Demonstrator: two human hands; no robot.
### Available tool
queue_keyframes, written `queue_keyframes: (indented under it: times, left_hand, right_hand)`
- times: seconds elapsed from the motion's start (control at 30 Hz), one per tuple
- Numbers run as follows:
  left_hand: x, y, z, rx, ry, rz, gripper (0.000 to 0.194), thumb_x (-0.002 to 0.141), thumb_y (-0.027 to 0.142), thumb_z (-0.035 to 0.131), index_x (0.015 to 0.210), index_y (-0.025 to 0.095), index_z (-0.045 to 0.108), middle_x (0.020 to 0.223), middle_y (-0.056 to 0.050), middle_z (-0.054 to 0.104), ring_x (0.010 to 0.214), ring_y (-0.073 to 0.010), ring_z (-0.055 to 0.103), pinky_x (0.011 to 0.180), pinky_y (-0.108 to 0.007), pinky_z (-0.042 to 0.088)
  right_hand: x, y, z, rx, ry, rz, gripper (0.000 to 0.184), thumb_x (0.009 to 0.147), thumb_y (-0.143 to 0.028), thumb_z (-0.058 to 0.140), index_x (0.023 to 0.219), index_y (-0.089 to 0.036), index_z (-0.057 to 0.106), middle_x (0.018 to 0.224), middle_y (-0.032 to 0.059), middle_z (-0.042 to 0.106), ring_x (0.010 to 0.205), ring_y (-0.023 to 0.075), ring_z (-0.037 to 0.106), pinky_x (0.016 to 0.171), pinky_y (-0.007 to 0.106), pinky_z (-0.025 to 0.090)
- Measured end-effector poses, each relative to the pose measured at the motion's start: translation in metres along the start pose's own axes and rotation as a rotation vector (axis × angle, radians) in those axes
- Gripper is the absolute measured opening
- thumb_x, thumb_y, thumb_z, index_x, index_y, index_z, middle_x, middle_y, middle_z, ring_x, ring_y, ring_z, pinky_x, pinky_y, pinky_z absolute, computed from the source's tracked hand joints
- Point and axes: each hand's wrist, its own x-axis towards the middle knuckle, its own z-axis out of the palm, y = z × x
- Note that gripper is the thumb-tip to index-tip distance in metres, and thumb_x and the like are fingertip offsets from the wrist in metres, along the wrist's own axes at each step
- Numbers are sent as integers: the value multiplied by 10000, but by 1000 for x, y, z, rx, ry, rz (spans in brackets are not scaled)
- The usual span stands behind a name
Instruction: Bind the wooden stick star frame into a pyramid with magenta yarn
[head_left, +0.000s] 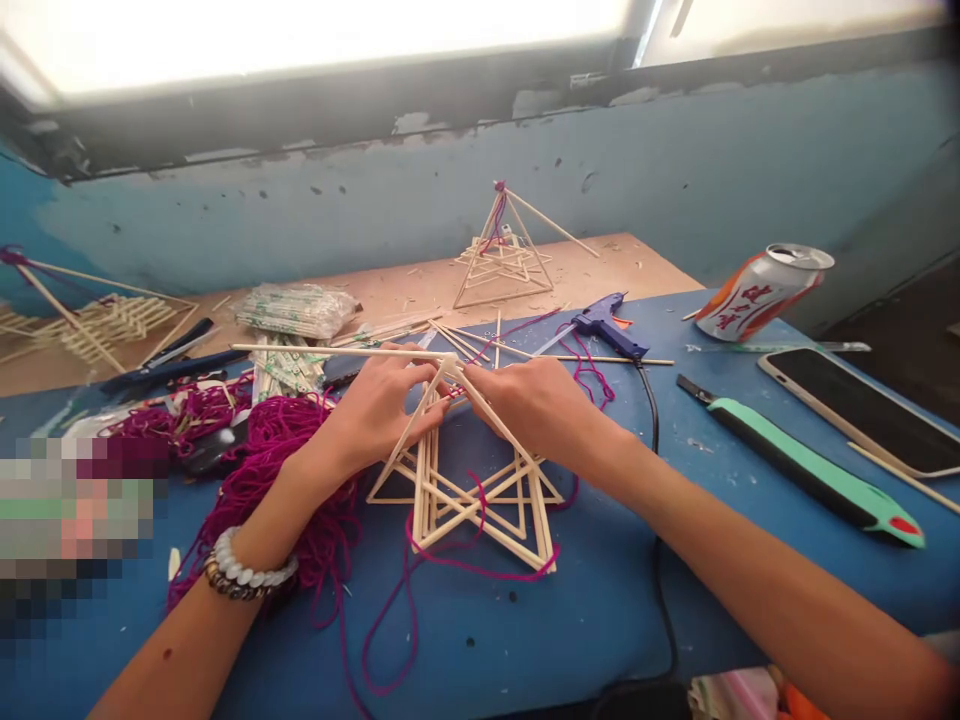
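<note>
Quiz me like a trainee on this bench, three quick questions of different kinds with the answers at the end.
1. True or false: the phone lies to the right of the glue gun.
2. Which wrist wears the beaded bracelets? A) left B) right C) both
3. Fill in (top or base): the left hand and right hand are at the ____ of the stick frame.
Key: 1 true; 2 A; 3 top.

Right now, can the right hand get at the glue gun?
Probably yes: the glue gun lies just beyond the right hand, only low things like a thin stick between. Its fingers are busy at the stick frame's top, though.
</note>
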Motion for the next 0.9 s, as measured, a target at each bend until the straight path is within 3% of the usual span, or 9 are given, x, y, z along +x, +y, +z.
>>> queue_keyframes:
  times: [0.23, 0.43, 0.67, 0.9]
  left_hand:
    - [-1, 1, 2, -17, 28, -40, 124, 902, 316, 629, 928, 201, 669, 1048, -72, 711, 1102, -268, 597, 1001, -443, 450]
    - [-1, 4, 5, 58, 69, -78, 210, 931, 353, 612, 1043, 188, 681, 1130, -92, 710, 1098, -276, 604, 992, -448, 447]
    - [0, 5, 5, -4, 142, -22, 177, 898, 358, 669, 955, 217, 760, 1100, -62, 735, 1068, -261, 594, 1001, -432, 423]
    - [0, 5, 7, -227, 243, -117, 200, 875, 368, 681, 888, 196, 783, 835, -41, 769, 812, -207, 663, 786, -333, 479]
  right_hand:
    - [0, -1, 1, -2, 23, -13, 300, 986, -169, 410, 1201, -181, 619, 764, 36, 723, 532, 108, 512, 545, 295, 147]
    - [-2, 0, 7, -90, 123, -72, 394, 980, -131, 398, 1338, -190, 551, 704, 15, 690, 529, 114, 522, 545, 299, 146]
    - [-4, 3, 12, -76, 113, -34, 310, 983, -188, 415, 1242, -207, 585, 733, 21, 701, 536, 113, 500, 546, 294, 139]
    - [-5, 2, 8, -58, 111, -36, 273, 973, -203, 406, 1133, -188, 627, 697, 31, 683, 509, 119, 466, 539, 296, 142]
